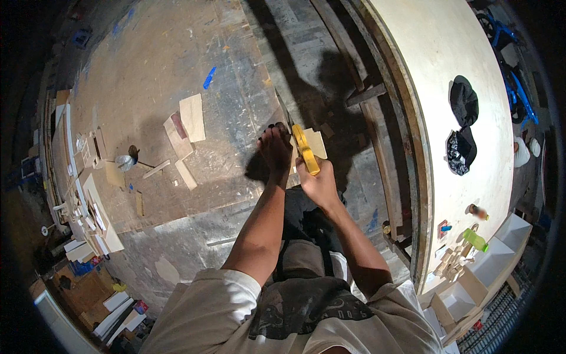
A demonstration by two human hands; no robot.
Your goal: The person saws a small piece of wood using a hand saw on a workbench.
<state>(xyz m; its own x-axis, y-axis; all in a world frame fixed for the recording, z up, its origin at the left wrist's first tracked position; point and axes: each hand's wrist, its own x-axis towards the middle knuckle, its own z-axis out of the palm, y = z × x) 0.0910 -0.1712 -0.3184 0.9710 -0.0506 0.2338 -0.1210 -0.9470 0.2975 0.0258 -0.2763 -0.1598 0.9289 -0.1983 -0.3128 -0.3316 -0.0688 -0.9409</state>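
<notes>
My right hand [319, 184] is closed round the yellow handle of a handsaw [305, 150]. The saw's dark blade is thin and hard to make out, pointing away from me along the worktable's right edge. Just left of it, my left hand [276, 150] presses down with bent fingers at that edge, holding a pale wooden board [317, 143]. The board shows on both sides of the saw and sticks out past the table edge; my left hand covers part of it.
Several wood offcuts [191, 118] and a blue strip [209, 78] lie on the brown worktable [230, 171]. More scraps crowd its left side. At right stands a pale-topped table [436, 53] with two dark caps [463, 100], a green object [475, 240] and a compartmented wooden box [471, 283].
</notes>
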